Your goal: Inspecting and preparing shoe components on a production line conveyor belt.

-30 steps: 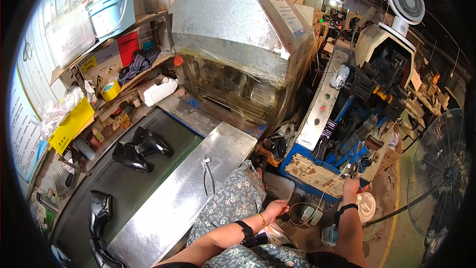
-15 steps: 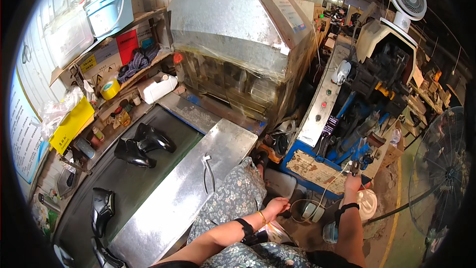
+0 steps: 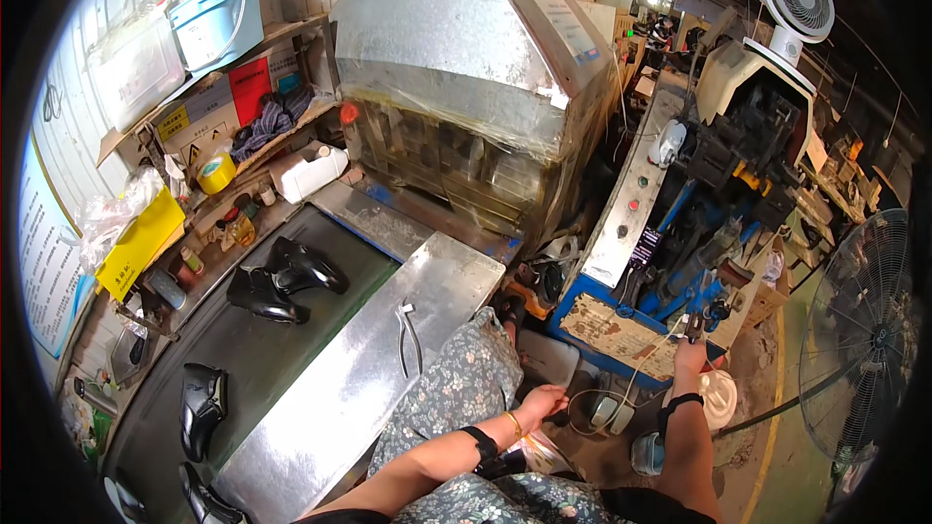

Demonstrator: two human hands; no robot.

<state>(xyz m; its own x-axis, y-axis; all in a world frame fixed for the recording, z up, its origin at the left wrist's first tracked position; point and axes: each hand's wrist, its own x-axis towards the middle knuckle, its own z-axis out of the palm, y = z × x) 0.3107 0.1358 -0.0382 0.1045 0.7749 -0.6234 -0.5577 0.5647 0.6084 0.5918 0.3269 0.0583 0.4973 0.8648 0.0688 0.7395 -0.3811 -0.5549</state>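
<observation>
My left hand [image 3: 542, 408] hovers over my lap with its fingers curled together; whether anything small is in them is hidden. At the front end of the blue machine [image 3: 621, 330], my right hand [image 3: 690, 356] is closed around a dark part [image 3: 693, 328] whose kind I cannot make out. A pair of pincers [image 3: 408, 340] with a pale head lies on the metal table [image 3: 359, 378] left of my knees. Black leather shoes rest on the dark conveyor belt [image 3: 257, 378], among them a shoe [image 3: 267, 295] in the upper group and another shoe [image 3: 203, 410] lower down.
A sheet-metal hood [image 3: 447, 39] covers the belt's far end. Shelves with a blue bucket [image 3: 216, 24] and yellow tape [image 3: 215, 173] line the left wall. A large caged fan [image 3: 864, 330] stands at right. A pale cord [image 3: 636, 378] loops beside a small grey box [image 3: 613, 413].
The shoes on the belt have shifted slightly away from me, toward the hood. Both hands and the pincers have stayed in place.
</observation>
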